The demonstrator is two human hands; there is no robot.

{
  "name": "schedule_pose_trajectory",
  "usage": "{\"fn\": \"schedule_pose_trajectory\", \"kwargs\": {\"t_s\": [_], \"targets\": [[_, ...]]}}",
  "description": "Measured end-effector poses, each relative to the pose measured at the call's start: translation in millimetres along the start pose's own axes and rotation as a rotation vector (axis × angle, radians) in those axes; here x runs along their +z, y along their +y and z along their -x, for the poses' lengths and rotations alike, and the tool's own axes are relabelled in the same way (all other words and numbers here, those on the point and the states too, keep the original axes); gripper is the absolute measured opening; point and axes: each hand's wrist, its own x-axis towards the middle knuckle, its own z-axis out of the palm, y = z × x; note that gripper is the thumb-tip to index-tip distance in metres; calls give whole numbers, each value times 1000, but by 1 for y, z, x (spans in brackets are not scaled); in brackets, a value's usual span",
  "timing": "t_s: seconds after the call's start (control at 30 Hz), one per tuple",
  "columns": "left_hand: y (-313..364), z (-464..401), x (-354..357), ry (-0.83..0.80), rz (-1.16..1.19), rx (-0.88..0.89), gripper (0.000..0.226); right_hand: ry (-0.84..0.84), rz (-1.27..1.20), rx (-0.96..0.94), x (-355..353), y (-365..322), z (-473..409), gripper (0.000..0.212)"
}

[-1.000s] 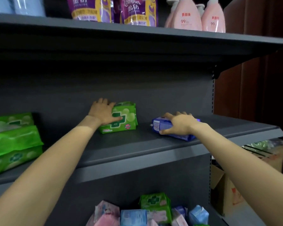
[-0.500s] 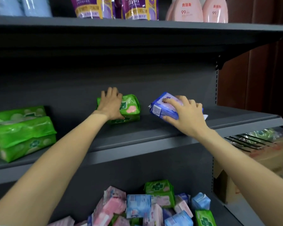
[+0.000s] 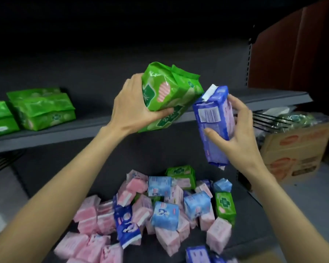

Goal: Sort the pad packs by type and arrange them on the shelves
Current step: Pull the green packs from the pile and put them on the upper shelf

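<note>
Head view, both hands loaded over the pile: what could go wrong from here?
1. The left hand appears to grip two green packs at once; the lower one might slip out into the mixed pile.
2. The right hand holds the dark blue pack tilted, close to the green ones; a bump could loosen either hold.
3. The green stack sits near the shelf edge; adding packs carelessly might push it off.

Both arms raised, left hand gripping, right hand gripping (fingers curled)
</note>
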Motion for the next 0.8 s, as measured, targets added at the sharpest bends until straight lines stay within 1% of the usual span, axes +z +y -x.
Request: {"fn": "schedule_pose_trajectory", "kwargs": {"t_s": [0.07, 0.13, 0.2, 0.3, 0.37, 0.5, 0.6, 0.67, 0.8], "targets": [[13, 29, 2, -26, -18, 55, 89, -100, -62, 71, -11, 14, 27, 92], [22, 59, 6, -47, -62, 134, 88, -204, -94, 152, -19, 28, 55, 97], [25, 88, 12, -97, -75, 171, 85, -283, -76, 234, -25, 41, 82, 100], [22, 130, 28, -230, -56, 167, 82, -344, 4, 339, -30, 64, 121, 101], [13, 155, 44, -327, -40, 97, 81, -362, 60, 413, -30, 84, 143, 101], [-9, 213, 86, -505, -6, -162, 85, -381, 190, 527, -24, 118, 187, 98], [-26, 252, 114, -620, 37, -301, 91, -397, 255, 601, -17, 131, 213, 95], [-35, 273, 130, -663, 86, -373, 92, -449, 305, 645, -13, 140, 227, 96], [-48, 322, 158, -711, 107, -517, 98, -635, 454, 766, 7, 164, 261, 97]]}}
